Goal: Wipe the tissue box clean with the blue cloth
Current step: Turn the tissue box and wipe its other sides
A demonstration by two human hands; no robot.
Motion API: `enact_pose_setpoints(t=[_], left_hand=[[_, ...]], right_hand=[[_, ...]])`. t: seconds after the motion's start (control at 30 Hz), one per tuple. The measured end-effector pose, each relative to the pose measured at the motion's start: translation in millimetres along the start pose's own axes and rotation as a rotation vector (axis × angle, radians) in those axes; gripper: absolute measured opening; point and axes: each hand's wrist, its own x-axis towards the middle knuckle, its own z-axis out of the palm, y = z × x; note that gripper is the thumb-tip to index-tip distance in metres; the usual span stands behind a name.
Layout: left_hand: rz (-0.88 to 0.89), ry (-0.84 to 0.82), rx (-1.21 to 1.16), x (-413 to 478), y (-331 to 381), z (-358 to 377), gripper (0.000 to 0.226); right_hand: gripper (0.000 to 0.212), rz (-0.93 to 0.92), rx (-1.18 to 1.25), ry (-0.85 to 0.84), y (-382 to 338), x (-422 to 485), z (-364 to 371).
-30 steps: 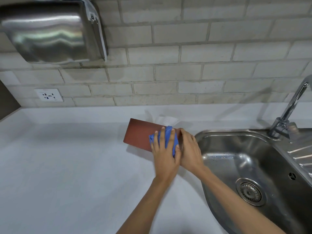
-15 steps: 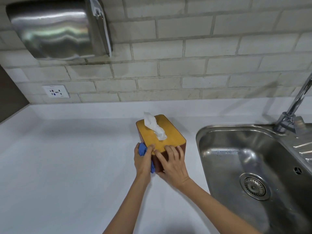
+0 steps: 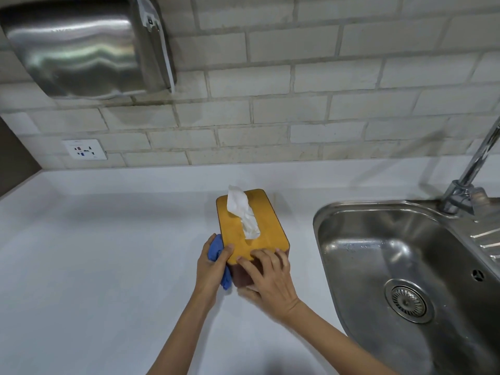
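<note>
While the right hand is bracing the tissue box near the worktop's sink-side edge, fingers spread over its near end, the left hand is clamping the blue cloth against the box's left side; next, probably a long stroke along it. No readable labels showing
</note>
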Motion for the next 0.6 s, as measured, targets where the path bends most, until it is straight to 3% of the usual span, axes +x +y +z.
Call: enact_pose_setpoints(t=[0.1,0.2,0.3,0.4,0.5,0.6], left_hand=[[0.018,-0.068,0.005,10.1,7.0,-23.9,0.047],[0.021,-0.066,0.020,28.6,14.8,-48.7,0.045],[0.023,0.041,-0.008,42.5,17.0,-59.1,0.038],[0.054,0.234,-0.129,40.0,10.9,-59.4,0.023],[0.073,0.350,-0.256,16.2,2.1,-50.4,0.018],[-0.024,0.347,-0.376,-11.5,-7.8,-33.2,0.033]], right_hand=[[0.057,0.130,0.210,0.005,20.2,21.9,-9.4],[0.044,0.469,0.403,0.000,56.2,64.5,-10.4],[0.039,0.817,0.601,-0.240,92.1,101.5,4.1],[0.053,1.083,0.782,-0.516,117.0,119.0,28.6],[0.061,1.158,0.851,-0.699,130.6,119.5,50.6],[0.059,1.160,0.945,-0.778,130.9,118.8,61.3]])
